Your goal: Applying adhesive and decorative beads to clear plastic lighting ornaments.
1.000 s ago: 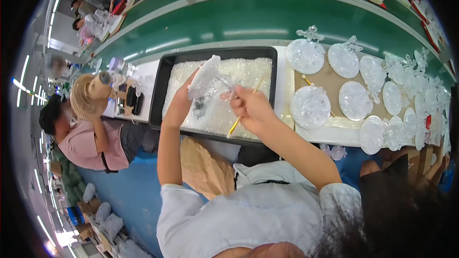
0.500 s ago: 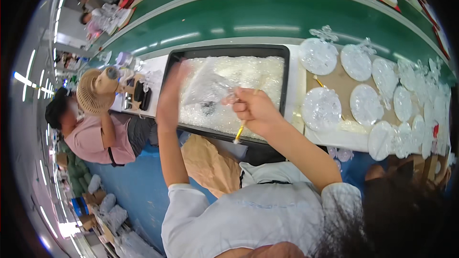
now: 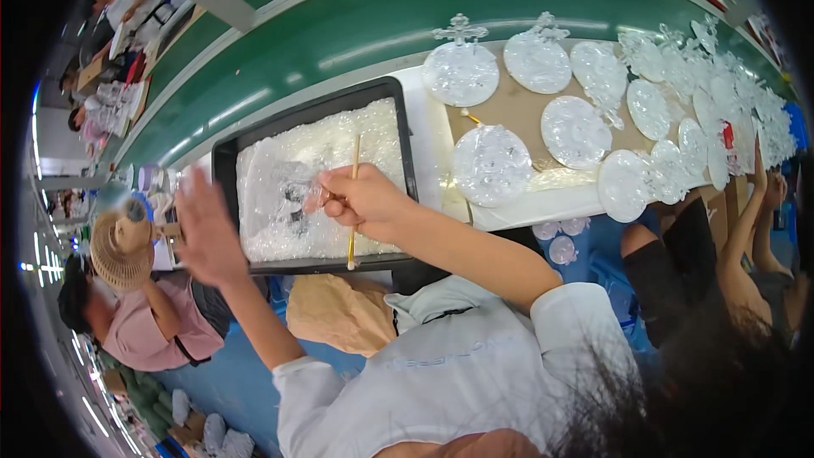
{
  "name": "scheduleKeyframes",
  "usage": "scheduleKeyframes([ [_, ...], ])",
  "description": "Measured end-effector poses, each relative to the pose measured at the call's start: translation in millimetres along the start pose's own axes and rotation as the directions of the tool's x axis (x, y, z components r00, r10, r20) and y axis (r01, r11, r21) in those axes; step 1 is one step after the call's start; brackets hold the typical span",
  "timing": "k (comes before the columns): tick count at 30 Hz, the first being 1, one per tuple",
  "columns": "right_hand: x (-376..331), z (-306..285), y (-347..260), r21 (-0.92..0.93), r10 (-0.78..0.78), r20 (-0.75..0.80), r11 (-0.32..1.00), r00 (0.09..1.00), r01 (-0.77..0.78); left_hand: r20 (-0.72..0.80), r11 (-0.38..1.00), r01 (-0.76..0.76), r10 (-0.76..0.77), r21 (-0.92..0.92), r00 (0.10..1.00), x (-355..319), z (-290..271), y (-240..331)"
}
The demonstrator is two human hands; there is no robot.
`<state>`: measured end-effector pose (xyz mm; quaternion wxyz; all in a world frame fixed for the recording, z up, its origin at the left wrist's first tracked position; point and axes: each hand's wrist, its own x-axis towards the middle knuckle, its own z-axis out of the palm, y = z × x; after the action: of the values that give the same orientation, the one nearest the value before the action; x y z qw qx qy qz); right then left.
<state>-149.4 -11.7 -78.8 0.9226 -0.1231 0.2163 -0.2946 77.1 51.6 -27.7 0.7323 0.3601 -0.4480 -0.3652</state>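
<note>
My right hand (image 3: pixel 366 203) is closed over a black tray (image 3: pixel 410 140) filled with glittering whitish grains. A slim yellow-handled brush (image 3: pixel 352 242) stands nearly upright in its grip. Its fingertips also pinch a clear, shiny piece (image 3: pixel 292 180), whose exact kind I cannot make out, held low over the grains. Dark patches show through or under that piece. My left hand (image 3: pixel 208 227), slightly blurred, is raised beside the tray's left rim, fingers stretched apart and holding nothing.
Several round clear glittery pieces (image 3: pixel 460 75) lie on a brown board (image 3: pixel 521 114) to the right. A beige fan (image 3: pixel 123 246) and a seated person in pink (image 3: pixel 148 335) are at the left. Beyond runs a green conveyor belt (image 3: pixel 339 38). Another person's arms (image 3: pixel 750 237) show at far right.
The view has swung right, so the tray appears further left. My left hand has moved away from the clear piece, out past the tray's left rim. My right hand keeps its hold.
</note>
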Motion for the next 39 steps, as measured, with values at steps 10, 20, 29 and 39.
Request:
scheduleKeyframes([
  [10,-10,6,-19,-0.299,-0.151,-0.028,0.945,0.988,0.136,0.09,0.985,0.045,-0.061,0.165,0.994,-18,14,-25],
  [20,-21,41,-71,-0.924,-0.477,0.161,0.235,0.864,0.302,-0.211,0.111,0.277,-0.405,0.954,0.89,-5,-10,-2],
  [29,0,63,-80,-0.932,-0.399,0.352,-0.068,0.847,0.356,0.593,0.417,-0.476,-0.216,0.774,0.776,50,96,-1],
  [39,-15,4,-59,-0.448,-0.888,0.244,0.254,0.391,0.857,0.34,0.46,-0.265,-0.086,0.847,0.937,72,48,-35],
])
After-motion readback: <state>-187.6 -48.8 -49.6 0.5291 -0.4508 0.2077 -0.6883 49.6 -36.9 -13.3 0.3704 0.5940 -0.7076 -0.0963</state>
